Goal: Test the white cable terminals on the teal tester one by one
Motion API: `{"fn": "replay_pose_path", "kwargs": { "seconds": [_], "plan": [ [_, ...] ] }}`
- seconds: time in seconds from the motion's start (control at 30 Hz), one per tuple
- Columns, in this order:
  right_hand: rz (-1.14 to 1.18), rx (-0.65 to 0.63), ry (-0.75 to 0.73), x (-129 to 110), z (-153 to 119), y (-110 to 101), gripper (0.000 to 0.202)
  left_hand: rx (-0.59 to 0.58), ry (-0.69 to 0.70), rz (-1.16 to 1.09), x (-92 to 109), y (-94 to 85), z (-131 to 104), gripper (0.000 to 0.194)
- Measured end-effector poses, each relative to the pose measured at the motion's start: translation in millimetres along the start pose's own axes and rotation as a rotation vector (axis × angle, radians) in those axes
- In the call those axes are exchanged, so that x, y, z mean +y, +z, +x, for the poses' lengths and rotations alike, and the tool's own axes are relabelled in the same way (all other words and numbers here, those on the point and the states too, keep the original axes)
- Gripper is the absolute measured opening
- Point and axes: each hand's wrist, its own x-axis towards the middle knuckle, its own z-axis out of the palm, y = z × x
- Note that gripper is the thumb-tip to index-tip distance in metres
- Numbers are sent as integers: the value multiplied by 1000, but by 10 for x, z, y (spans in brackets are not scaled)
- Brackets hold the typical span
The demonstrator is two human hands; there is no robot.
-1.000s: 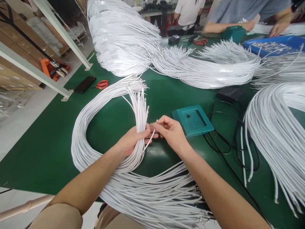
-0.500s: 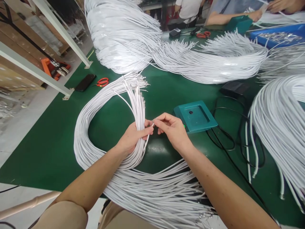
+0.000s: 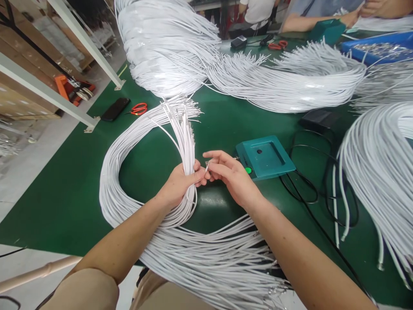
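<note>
My left hand (image 3: 179,183) is wrapped round a bundle of white cables (image 3: 186,142), whose metal-tipped ends point up and away from me. Between its thumb and fingertips, the end of one single cable (image 3: 207,167) sticks out to the right. My right hand (image 3: 230,172) meets it there, thumb and a finger at the tip, the index finger lifted and stretched out. The bundle belongs to a big loop of white cable (image 3: 111,172) on the green table. Just beyond my right hand lies a teal device (image 3: 266,157) with a lit green button (image 3: 248,170).
More white cables (image 3: 209,262) lie across the table's near edge, with coils (image 3: 167,51) at the back and another coil (image 3: 380,172) at right. A phone (image 3: 115,109), red-handled scissors (image 3: 139,108) and a blue tray (image 3: 377,49) rest on the table. A co-worker's hands (image 3: 364,13) show top right.
My right index finger has lifted off the cable end and straightened. The right hand has shifted slightly, uncovering the green button. My left hand keeps its hold on the bundle.
</note>
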Motion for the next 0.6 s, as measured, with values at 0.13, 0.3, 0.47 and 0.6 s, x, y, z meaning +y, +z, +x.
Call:
{"fn": "replay_pose_path", "kwargs": {
  "seconds": [0.13,0.3,0.47,0.6],
  "plan": [
    [-62,-14,-74,-29,-12,13,11,-6,11,13,-10,0,-4,30],
    [-59,51,-77,15,4,-17,13,-34,6,-10,-6,-38,-4,31],
    [-64,73,-51,50,18,-46,15,-97,-15,-7,23,-88,12,30],
    [-36,18,-55,50,11,-46,14,-129,-7,-34,29,-103,11,27]
  ]
}}
